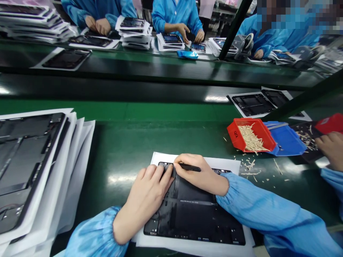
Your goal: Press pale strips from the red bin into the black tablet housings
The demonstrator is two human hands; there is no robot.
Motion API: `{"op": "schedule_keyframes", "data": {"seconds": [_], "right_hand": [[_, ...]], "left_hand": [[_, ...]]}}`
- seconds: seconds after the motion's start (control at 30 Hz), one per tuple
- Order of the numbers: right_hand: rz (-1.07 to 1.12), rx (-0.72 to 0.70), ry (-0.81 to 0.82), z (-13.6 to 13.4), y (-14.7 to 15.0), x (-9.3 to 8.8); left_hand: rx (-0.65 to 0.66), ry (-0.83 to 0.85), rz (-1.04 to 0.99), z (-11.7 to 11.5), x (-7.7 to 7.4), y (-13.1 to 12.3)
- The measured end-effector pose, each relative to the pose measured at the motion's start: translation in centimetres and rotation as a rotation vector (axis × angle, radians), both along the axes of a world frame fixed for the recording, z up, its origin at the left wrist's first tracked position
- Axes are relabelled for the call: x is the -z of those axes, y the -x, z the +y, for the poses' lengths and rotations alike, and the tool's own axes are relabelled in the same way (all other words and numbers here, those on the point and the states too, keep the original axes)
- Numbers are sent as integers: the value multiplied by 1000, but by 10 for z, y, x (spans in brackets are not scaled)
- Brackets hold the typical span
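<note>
Lower centre, left hand (150,185), fingers slightly spread, on tablet housing (198,218), right hand (200,172) pinching slim black tool (190,167).

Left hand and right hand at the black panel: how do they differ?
The left hand lies palm down, fingers near the far left corner of the black panel; the right hand pinches a black pen-like tool. The left hand's fingers point forward, the right hand's leftward. Both have blue sleeves.
</note>
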State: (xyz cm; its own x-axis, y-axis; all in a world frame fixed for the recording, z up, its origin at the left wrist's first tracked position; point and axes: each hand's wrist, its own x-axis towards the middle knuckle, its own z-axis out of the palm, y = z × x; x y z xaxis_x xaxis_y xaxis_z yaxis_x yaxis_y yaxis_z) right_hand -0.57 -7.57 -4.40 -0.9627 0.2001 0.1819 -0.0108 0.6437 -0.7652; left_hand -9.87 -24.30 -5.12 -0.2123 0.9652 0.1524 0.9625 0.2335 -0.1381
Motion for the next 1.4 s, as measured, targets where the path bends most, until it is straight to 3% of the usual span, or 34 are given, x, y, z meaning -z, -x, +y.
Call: {"op": "schedule_keyframes", "data": {"seconds": [0.17,0.4,0.7,0.97,1.4], "right_hand": [[12,83,-126,3,-2,-2],[32,48,44,16,-12,-1],[43,-38,24,18,-16,3],[-28,50,171,18,-12,1],[-88,123,178,20,-11,6]], "left_hand": [[4,-11,-11,0,-3,1],[35,-55,-18,-2,0,2],[187,-51,-109,-10,7,4],[150,-18,-161,-8,9,4],[145,-38,-178,-7,13,7]]}}
